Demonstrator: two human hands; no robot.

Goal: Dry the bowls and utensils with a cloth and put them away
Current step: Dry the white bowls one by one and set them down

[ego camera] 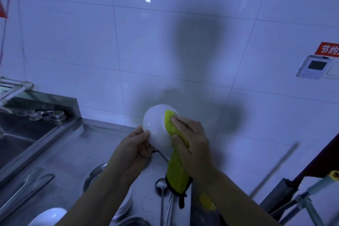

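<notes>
A white bowl is held up above the steel counter, its outer side toward me. My left hand grips its left rim with thumb and fingers. My right hand holds a yellow-green cloth against the bowl's right side; the cloth hangs down with a black loop at its end. Below lie a metal spoon, a steel bowl and another white bowl.
A steel sink with small metal cups sits at left. Tongs or utensils lie on the counter's left part. White plates are stacked under my left arm. A tiled wall stands close ahead; pipes at right.
</notes>
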